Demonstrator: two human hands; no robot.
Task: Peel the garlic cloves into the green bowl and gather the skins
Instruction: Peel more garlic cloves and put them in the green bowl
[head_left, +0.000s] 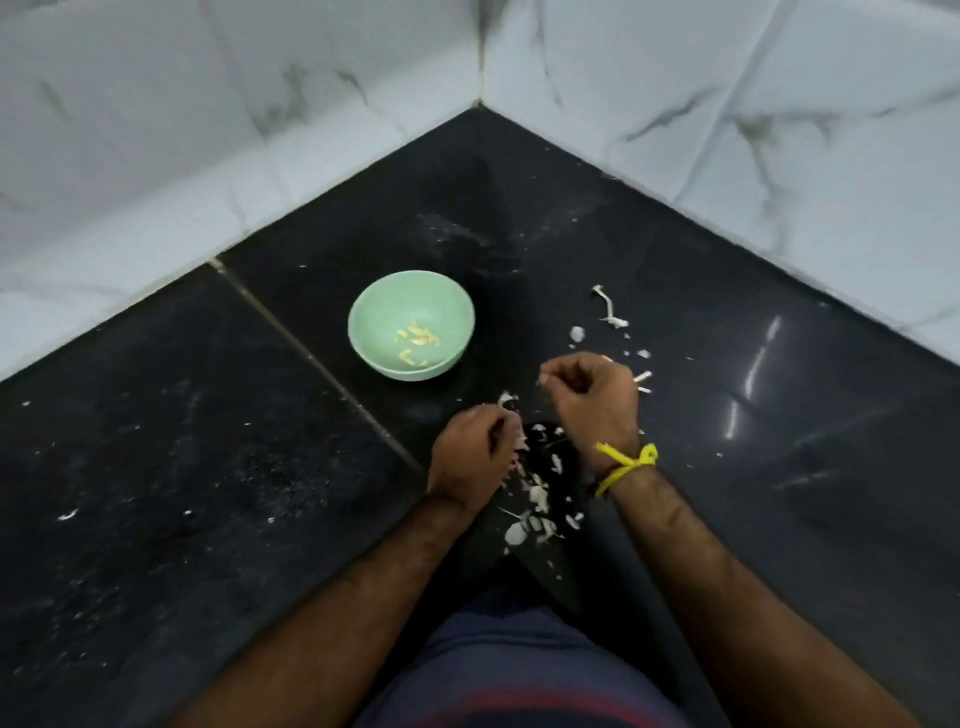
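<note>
Fingers (498, 426) of the left hand (475, 457) curled tight, pinching pale garlic skin (506, 400) that sticks out above the knuckles; whether a clove is inside, can't tell. Right hand (592, 395) also curled, fingertips pinched on a small whitish bit at its left edge, too small to name. Hands near each other, apart, low over the black counter (208, 467).

Green bowl (374, 306) sits up-left of the hands, near, upright, a few yellowish peeled cloves (415, 340) on its bottom. Loose skins (537, 499) scattered between the wrists and toward the body; more flakes right of the right hand. Dry stem piece (608, 306) lies farther back.

Handling guess: cloves small, light, firm, probably a bit slick once bare, so pinch by the ends. Skins papery, weightless, brittle, cling to fingers, drift easily; better swept together with a flat palm than picked singly. Bowl looks light, may slide if bumped.

Yellow band (626, 460) on right wrist. No brands, labels or writing readable.
</note>
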